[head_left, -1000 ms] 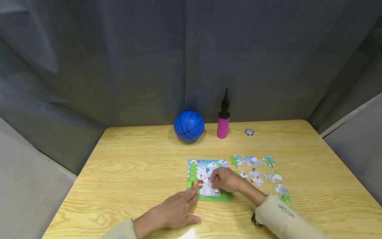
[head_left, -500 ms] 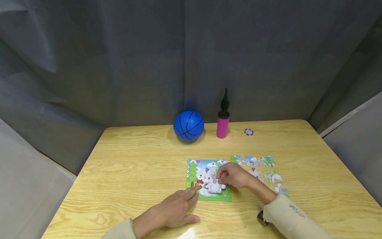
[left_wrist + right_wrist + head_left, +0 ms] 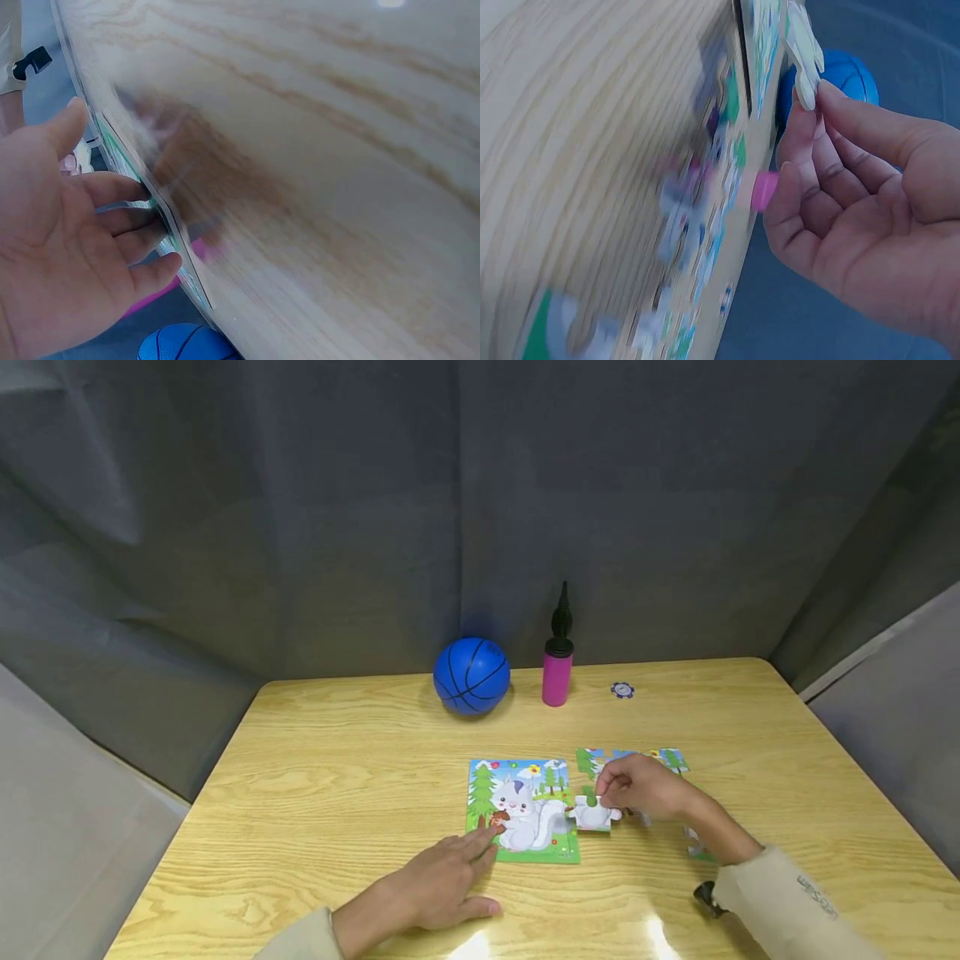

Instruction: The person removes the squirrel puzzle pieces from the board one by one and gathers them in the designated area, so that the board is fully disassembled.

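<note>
My right hand (image 3: 648, 787) pinches a puzzle piece (image 3: 592, 817) between thumb and index finger, just off the right edge of a square picture board (image 3: 536, 852). The piece is grey-white with a bit of green; in the right wrist view the same puzzle piece (image 3: 804, 52) is held at the fingertips. A white squirrel with a brown acorn and green trees is printed on the board. My left hand (image 3: 450, 881) lies palm down with its fingers straight, the fingertips resting on the board's lower left. Loose puzzle pieces (image 3: 673, 760) lie to the right, partly hidden under my right hand.
At the back of the wooden table (image 3: 337, 760) sit a blue ball (image 3: 472, 677) with black lines and a pink hand pump (image 3: 557, 675) with a black nozzle. Right of the pump lies a blue-and-white chip (image 3: 622, 690). Dark curtains hang behind.
My right hand has lifted the puzzle piece away from the picture board and carried it right, toward the loose pieces. The squirrel picture is now uncovered. My left hand stays in place.
</note>
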Motion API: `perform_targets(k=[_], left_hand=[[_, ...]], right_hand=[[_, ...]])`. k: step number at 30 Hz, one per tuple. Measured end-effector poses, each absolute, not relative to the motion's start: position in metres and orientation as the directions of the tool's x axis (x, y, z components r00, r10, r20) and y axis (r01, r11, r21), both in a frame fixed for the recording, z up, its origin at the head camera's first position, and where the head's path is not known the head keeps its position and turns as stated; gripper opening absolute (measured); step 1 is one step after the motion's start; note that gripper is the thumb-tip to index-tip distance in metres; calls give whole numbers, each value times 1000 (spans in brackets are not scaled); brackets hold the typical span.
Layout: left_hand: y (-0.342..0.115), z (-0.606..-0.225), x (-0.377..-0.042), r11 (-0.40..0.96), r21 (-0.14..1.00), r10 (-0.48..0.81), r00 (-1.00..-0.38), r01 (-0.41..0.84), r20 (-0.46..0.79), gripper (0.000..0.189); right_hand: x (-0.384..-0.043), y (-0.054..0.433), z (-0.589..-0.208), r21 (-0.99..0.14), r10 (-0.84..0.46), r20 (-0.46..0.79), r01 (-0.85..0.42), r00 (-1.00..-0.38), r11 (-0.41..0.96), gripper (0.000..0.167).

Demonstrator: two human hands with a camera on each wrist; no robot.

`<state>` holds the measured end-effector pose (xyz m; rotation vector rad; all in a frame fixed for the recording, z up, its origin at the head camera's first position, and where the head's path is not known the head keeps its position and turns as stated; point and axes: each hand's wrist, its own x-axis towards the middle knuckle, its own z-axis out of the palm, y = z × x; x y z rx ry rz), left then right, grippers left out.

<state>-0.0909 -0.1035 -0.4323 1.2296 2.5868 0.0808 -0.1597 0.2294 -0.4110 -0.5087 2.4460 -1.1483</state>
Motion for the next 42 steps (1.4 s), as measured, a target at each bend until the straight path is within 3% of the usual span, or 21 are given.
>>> perform_targets(k=[12, 26, 31, 42], left_hand=[[-105, -435, -91, 631, 151, 773, -600, 761, -206, 75], [-105, -435, -92, 631, 131, 772, -604, 764, -199, 75], [-105, -436, -93, 628, 130, 776, -602, 768, -190, 74], [-104, -436, -92, 623, 117, 780, -601, 774, -173, 72]], right_hand=[[-155, 266, -414, -817, -519, -274, -88, -810, 569, 9], [-148, 287, -424, -794, -495, -287, -85, -820, 602, 8], [-145, 287, -427, -747, -446, -286, -94, -848, 658, 1], [-144, 276, -425, -662, -310, -294, -42, -904, 749, 7]])
